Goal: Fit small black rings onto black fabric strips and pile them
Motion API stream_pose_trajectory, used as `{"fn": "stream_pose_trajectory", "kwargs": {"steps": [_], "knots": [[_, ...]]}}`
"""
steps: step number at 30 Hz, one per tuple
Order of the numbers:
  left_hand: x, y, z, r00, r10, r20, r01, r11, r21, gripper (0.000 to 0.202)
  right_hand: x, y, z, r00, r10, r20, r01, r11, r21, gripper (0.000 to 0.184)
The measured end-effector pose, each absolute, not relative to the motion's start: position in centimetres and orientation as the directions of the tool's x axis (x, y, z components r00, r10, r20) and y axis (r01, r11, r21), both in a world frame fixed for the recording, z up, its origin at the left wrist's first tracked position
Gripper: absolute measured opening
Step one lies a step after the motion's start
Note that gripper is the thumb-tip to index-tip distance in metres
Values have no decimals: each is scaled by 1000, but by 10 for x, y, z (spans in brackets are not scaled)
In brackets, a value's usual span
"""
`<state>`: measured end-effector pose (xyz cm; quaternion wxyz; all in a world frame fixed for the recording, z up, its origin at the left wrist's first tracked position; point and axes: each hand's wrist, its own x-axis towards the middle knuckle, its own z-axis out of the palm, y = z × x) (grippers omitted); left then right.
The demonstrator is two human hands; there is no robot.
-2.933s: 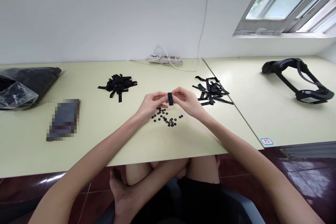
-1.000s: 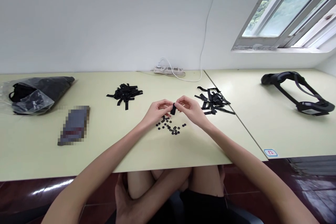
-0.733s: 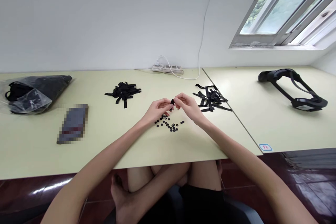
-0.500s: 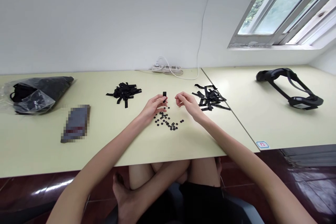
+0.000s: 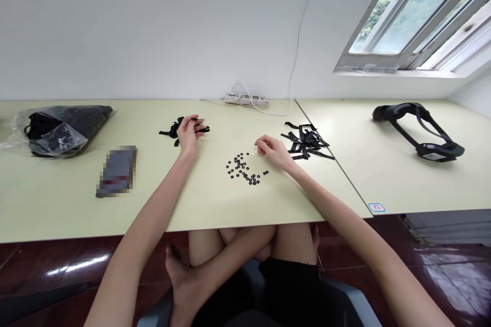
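My left hand (image 5: 189, 135) is over the left pile of short black fabric strips (image 5: 174, 129), its fingers apart and covering part of the pile. I see nothing held in it, though the underside is hidden. Above the table and to the right of the scattered small black ring-shaped pieces (image 5: 245, 175), my right hand (image 5: 273, 151) has thumb and fingers pressed together. Whatever is between those fingertips, if anything, is too small to see. Just beyond my right hand lies a second pile of black strips (image 5: 308, 140), looser and longer-looking.
A clear plastic bag with black material (image 5: 69, 130) lies at the far left, near a pixelated dark flat item (image 5: 117, 171). A power strip (image 5: 245, 99) with a white cable (image 5: 297, 46) is by the wall. A black headset (image 5: 418, 127) rests on the right-hand table.
My left hand has moved left from the middle to the left strip pile, and the black strip it held is no longer visible in it. My right hand stays nearly in place.
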<state>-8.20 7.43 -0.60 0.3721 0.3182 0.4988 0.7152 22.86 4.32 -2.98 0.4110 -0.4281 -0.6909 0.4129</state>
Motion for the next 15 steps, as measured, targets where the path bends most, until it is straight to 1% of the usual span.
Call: {"fn": "stream_pose_trajectory", "kwargs": {"steps": [3,5,8,11,13,14,15], "knots": [[-92,82,-15,-599,797,73,-248,-271,930,21,230,44,-32,-265,931,250,314,329,-891,25],[-94,86,-21,-612,788,63,-260,-276,925,22,232,45,-32,-244,926,286,369,362,-856,25],[-96,91,-28,-626,774,97,-225,-298,928,21,242,53,-29,-186,918,349,438,396,-807,23],[-100,95,-34,-641,759,114,-185,-297,937,28,267,64,-22,-42,901,431,490,395,-777,21],[-104,97,-37,-647,758,83,-177,-256,950,33,290,66,-21,167,851,498,544,342,-766,23],[-106,98,-39,-633,769,92,-159,-246,956,36,302,63,-22,229,833,504,567,306,-764,24],[-107,98,-40,-613,782,117,-135,-249,959,39,315,57,-26,249,827,505,599,278,-751,23]]}}
